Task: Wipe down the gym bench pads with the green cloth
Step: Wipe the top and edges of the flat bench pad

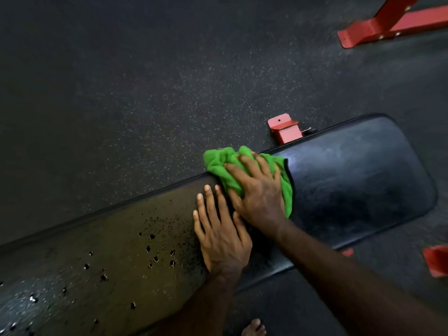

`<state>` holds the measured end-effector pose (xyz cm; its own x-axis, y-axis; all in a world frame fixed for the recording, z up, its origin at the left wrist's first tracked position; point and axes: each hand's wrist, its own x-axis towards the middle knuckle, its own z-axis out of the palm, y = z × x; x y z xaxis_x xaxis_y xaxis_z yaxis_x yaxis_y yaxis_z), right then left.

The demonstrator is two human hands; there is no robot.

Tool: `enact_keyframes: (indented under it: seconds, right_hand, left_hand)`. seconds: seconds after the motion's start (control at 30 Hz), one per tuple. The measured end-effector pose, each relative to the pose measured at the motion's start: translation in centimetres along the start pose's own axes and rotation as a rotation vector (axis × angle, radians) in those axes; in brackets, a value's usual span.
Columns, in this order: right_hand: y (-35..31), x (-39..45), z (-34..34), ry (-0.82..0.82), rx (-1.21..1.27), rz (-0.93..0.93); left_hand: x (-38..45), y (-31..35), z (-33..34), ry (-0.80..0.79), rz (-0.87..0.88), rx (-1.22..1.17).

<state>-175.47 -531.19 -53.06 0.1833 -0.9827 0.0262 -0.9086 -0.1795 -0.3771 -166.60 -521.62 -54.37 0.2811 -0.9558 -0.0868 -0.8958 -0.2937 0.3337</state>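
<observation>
A long black bench pad (358, 180) runs from the lower left to the right of the head view. Its left stretch is worn, with small holes and speckles in the cover. The green cloth (221, 163) lies bunched on the pad's far edge near the middle. My right hand (257, 190) presses flat on the cloth with fingers spread, and the cloth shows around and beyond the fingers. My left hand (220, 229) rests flat on the bare pad just left of it, fingers straight, holding nothing.
Dark speckled rubber floor (145, 93) lies beyond the bench. A red frame foot (286, 128) sticks out behind the pad, another red frame (392, 23) stands at the top right, and a red part (436, 260) at the right edge. A bare foot (254, 328) shows at the bottom.
</observation>
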Motion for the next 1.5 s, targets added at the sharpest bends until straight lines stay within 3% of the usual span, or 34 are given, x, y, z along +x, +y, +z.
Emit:
enact_keyframes:
  seconds: [0.07, 0.1, 0.13, 0.23, 0.27, 0.4, 0.53, 0.67, 0.77, 0.8, 0.9, 0.97, 1.0, 1.1, 1.17, 1.23, 1.3, 1.37, 1.43, 1.5]
  right_hand:
    - [2.8, 0.3, -0.5, -0.073, -0.032, -0.254]
    - [4.2, 1.2, -1.2, -0.066, -0.063, -0.280]
    - [4.7, 1.8, -1.4, -0.033, -0.074, -0.214]
    - [1.7, 1.1, -0.8, 0.125, -0.010, 0.253]
    - [0.2, 0.3, -0.3, 0.142, 0.002, 0.316]
    - [0.0, -2.3, 0.5, 0.042, -0.010, 0.084]
    - [-0.3, -1.8, 0.8, 0.069, -0.071, 0.150]
    - [-0.4, -1.7, 0.4, 0.085, -0.057, 0.146]
    - [-3.8, -3.2, 1.2, 0.113, 0.068, 0.372]
    - [-5.6, -4.3, 1.8, 0.094, 0.067, 0.352]
    - [-7.3, -7.6, 2.8, -0.056, -0.072, -0.164]
    - [-4.7, -6.0, 2.0, -0.127, -0.140, -0.368]
    - [-3.6, -4.8, 1.7, -0.108, -0.173, -0.319]
    - [-4.5, -2.1, 1.7, 0.100, -0.014, 0.307]
    - [-9.0, -3.1, 3.2, 0.148, 0.025, 0.475]
    - [-12.2, -5.5, 4.2, 0.049, -0.042, 0.168]
    - [-10.6, -6.0, 3.9, -0.073, -0.062, -0.187]
    - [-7.2, -3.4, 2.9, -0.097, -0.140, -0.281]
    - [-4.9, -0.2, 1.9, -0.010, -0.120, 0.014]
    - [-6.9, 1.2, 2.0, 0.089, -0.075, 0.363]
  left_hand:
    - [0.0, -0.1, 0.0, -0.001, -0.007, -0.003]
    - [0.1, 0.1, 0.0, -0.002, -0.005, -0.005]
    - [0.0, 0.0, -0.1, -0.004, -0.005, -0.011]
    - [0.4, 0.1, -0.4, -0.014, -0.051, -0.099]
    - [0.5, 0.1, -0.7, -0.009, -0.060, -0.152]
    - [-0.1, -2.9, -3.7, -0.084, 0.029, -0.465]
    - [0.8, -10.9, -6.7, -0.051, 0.090, -0.160]
    - [3.0, -15.3, -7.3, -0.121, 0.165, 0.034]
    - [3.1, -15.4, -6.8, -0.116, 0.171, 0.027]
    - [3.1, -15.5, -6.7, -0.101, 0.159, 0.016]
    - [3.1, -15.8, -6.7, -0.070, 0.152, -0.001]
    - [3.2, -15.9, -6.7, -0.080, 0.157, -0.002]
    - [3.1, -15.9, -6.6, -0.092, 0.157, -0.007]
    - [3.1, -15.8, -6.5, -0.099, 0.153, 0.008]
    - [3.1, -15.9, -6.5, -0.097, 0.157, 0.002]
    - [3.1, -16.0, -6.4, -0.097, 0.159, 0.003]
    - [3.0, -16.1, -6.3, -0.098, 0.164, 0.009]
    - [3.0, -16.0, -6.4, -0.096, 0.153, 0.005]
    - [2.9, -15.7, -6.5, -0.104, 0.154, 0.007]
    - [3.1, -15.8, -6.5, -0.106, 0.158, 0.012]
